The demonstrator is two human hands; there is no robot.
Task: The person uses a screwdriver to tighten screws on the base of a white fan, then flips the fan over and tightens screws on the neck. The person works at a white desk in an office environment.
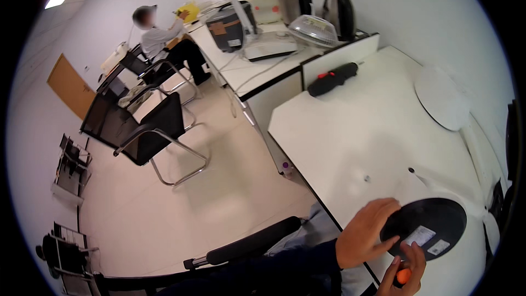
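My left hand [366, 234] grips the edge of a round black base [402, 225], its thumb lying across the flat face. The base is tilted up toward me and carries two white labels. Behind its far edge shows a white part, mostly hidden. Against the near edge of the base, my right hand [408, 274] is closed round a tool handle [404, 275] with an orange end; the rest of the handle is covered by the fingers, so its kind is unclear. A small dark round piece [411, 170] and a small pale piece [367, 178] lie on the table beyond.
A black cordless screwdriver [333, 79] lies at the far side of the white table [350, 137]. A round white disc [441, 98] stands by the wall. Kettles [339, 13] and a cooker [230, 24] crowd the adjoining desk. A chair [159, 131] and a seated person [164, 44] are farther left.
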